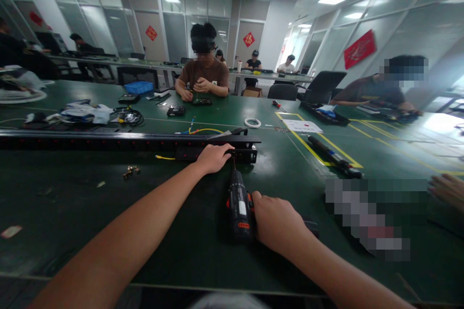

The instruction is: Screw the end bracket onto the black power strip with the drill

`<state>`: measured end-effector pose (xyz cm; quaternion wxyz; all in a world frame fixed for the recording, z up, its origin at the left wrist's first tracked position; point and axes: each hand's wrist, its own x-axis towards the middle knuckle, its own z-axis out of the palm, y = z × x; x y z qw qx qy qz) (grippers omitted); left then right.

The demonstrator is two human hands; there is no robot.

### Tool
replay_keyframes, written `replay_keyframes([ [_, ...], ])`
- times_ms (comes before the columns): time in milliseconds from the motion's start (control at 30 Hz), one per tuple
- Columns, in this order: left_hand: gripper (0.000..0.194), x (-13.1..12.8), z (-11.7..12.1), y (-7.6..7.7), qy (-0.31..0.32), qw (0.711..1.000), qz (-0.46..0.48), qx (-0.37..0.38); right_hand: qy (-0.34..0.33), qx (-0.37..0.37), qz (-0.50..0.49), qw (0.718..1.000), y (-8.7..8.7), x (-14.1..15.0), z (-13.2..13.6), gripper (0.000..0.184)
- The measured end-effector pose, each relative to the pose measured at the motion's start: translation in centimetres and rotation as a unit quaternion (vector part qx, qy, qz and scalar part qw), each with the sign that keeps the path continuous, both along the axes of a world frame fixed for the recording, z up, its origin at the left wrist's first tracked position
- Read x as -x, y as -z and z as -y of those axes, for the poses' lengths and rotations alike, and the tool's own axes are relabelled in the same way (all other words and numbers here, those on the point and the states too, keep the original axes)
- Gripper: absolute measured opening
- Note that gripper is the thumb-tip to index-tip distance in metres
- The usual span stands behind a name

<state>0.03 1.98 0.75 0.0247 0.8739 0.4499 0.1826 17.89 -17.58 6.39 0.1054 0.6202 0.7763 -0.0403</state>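
Observation:
A long black rail (108, 141) with red marks lies across the green table. My left hand (213, 157) is closed over its right end, fingers curled against the black end bracket (246, 153). My right hand (277, 222) is wrapped round the grip of a black and orange electric screwdriver (239, 207). The driver's bit points away from me, and its tip meets the rail's end just right of my left fingers. What the left fingers pinch is hidden.
Small brass parts (131, 170) and a yellow wire (165, 157) lie near the rail. A tape roll (253, 122), a black tool (335, 157) in a yellow-taped area and cables (128, 116) sit beyond. A person opposite (203, 75) and another at right (377, 89) work at the table.

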Motion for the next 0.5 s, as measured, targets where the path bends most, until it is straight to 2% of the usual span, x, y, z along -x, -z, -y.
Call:
replay_keyframes([
  [500,0.036,0.06,0.05,0.12,0.001,1.0,0.005,-0.01,-0.005,0.008,0.0,1.0,-0.08,-0.01,-0.06,0.031],
])
